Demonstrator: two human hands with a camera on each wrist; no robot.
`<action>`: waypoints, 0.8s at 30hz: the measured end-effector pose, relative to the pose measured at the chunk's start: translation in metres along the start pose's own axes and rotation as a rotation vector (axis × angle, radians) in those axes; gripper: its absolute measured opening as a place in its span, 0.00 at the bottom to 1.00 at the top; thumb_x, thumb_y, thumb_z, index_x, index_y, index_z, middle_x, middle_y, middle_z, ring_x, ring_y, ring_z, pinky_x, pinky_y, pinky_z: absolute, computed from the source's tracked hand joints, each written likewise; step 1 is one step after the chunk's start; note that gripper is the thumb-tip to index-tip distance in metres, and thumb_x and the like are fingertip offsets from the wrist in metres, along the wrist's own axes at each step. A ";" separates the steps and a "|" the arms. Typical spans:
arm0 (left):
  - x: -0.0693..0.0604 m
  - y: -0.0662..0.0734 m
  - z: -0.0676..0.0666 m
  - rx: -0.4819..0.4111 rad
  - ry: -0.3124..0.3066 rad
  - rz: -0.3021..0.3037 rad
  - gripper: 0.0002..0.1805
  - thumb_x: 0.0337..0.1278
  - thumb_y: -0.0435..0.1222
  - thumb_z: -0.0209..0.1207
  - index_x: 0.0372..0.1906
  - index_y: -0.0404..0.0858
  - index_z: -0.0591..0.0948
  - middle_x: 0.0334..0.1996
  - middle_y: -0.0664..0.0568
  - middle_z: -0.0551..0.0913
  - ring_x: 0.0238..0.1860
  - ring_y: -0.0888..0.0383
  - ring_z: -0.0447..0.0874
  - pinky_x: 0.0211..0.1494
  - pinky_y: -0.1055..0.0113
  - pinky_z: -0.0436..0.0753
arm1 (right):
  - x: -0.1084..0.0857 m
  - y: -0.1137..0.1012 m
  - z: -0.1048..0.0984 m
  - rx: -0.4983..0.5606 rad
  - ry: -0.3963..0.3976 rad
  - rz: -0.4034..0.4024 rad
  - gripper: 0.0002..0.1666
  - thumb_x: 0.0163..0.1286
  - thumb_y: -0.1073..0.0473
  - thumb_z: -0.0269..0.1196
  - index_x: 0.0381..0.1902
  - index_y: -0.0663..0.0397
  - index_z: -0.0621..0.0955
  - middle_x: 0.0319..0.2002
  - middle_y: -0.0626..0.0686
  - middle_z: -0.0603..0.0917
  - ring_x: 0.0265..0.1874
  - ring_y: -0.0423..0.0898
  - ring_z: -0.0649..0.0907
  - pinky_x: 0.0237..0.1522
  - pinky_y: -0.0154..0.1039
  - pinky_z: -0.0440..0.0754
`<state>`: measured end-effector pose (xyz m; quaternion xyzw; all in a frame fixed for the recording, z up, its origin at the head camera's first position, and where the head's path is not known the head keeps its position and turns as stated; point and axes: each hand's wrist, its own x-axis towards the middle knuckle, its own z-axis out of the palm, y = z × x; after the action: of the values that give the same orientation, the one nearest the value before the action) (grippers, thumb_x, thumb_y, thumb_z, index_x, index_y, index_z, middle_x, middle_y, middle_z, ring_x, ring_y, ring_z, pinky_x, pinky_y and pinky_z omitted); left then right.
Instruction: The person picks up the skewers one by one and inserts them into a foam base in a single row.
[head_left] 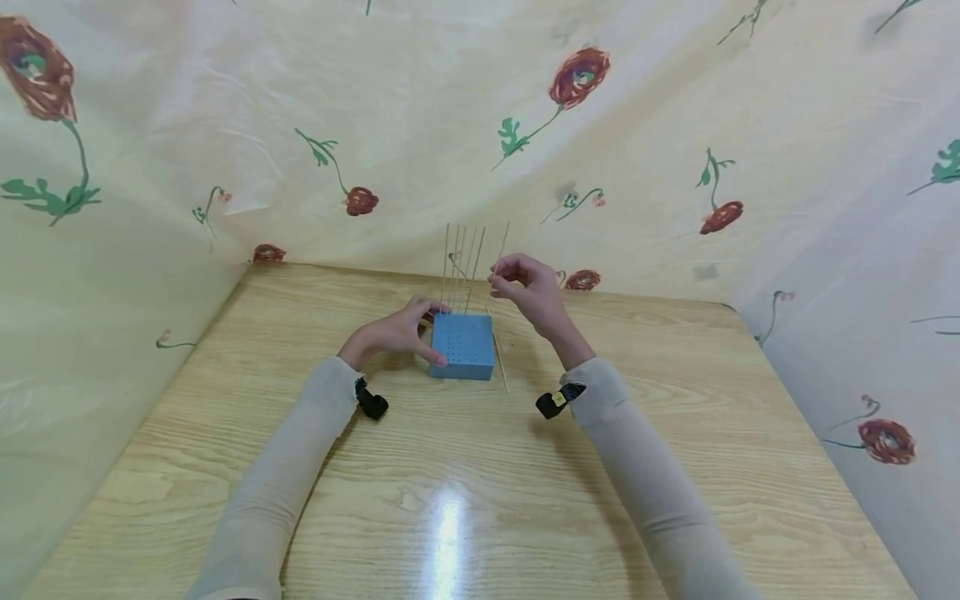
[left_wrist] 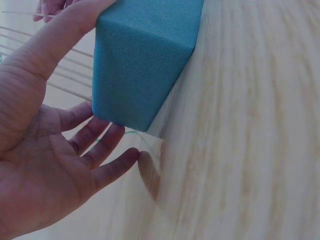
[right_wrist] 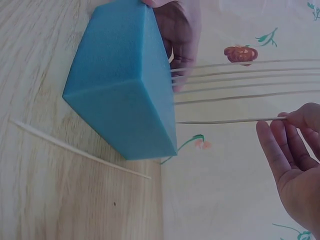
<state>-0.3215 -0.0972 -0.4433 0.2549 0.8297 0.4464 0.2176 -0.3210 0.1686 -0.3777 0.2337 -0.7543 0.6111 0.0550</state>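
A blue foam block [head_left: 471, 340] with rows of small holes in its top sits on the table. My left hand [head_left: 401, 331] holds it from the left, thumb at the near edge and fingers round the far side, as the left wrist view also shows. Several thin wooden skewers [right_wrist: 220, 99] stand upright in a row along the block's far part. My right hand [head_left: 528, 289] is raised above the block's far right, pinching another skewer [right_wrist: 225, 122] between thumb and fingertips. That skewer's lower end appears at the block's top; I cannot tell whether it is inside a hole.
One loose skewer [head_left: 501, 362] lies on the wooden table [head_left: 360, 492] along the block's right side. Behind the table hangs a pale flowered cloth [head_left: 435, 125], which also covers both sides. A black wrist camera [head_left: 371, 402] is strapped to my left wrist, another [head_left: 551, 405] to my right.
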 end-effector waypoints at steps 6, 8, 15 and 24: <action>0.001 0.000 0.000 -0.004 0.003 0.000 0.52 0.48 0.44 0.79 0.75 0.44 0.62 0.73 0.45 0.54 0.73 0.44 0.57 0.76 0.44 0.63 | 0.004 0.002 0.006 0.003 0.020 -0.010 0.13 0.72 0.69 0.63 0.47 0.78 0.78 0.40 0.60 0.81 0.37 0.43 0.83 0.43 0.37 0.88; 0.001 0.001 0.000 -0.002 0.003 0.004 0.51 0.48 0.44 0.78 0.76 0.44 0.62 0.73 0.44 0.53 0.73 0.44 0.57 0.75 0.44 0.63 | 0.006 0.003 0.008 0.000 0.024 -0.013 0.12 0.72 0.69 0.63 0.47 0.77 0.78 0.40 0.60 0.81 0.37 0.43 0.83 0.44 0.39 0.88; 0.001 0.001 0.000 0.003 0.002 0.015 0.52 0.47 0.45 0.79 0.75 0.42 0.62 0.73 0.43 0.53 0.73 0.43 0.57 0.76 0.44 0.62 | 0.010 0.003 0.011 -0.034 0.022 -0.001 0.11 0.72 0.70 0.62 0.47 0.77 0.78 0.40 0.62 0.82 0.37 0.46 0.83 0.48 0.50 0.87; 0.002 0.000 -0.001 0.002 0.005 0.008 0.53 0.46 0.46 0.79 0.75 0.43 0.62 0.72 0.43 0.54 0.72 0.43 0.58 0.75 0.45 0.63 | 0.001 -0.025 0.016 -0.044 0.004 0.001 0.12 0.71 0.74 0.61 0.47 0.82 0.77 0.40 0.68 0.81 0.38 0.55 0.83 0.46 0.43 0.88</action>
<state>-0.3234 -0.0964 -0.4435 0.2575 0.8297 0.4468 0.2136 -0.3078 0.1497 -0.3592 0.2310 -0.7675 0.5949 0.0613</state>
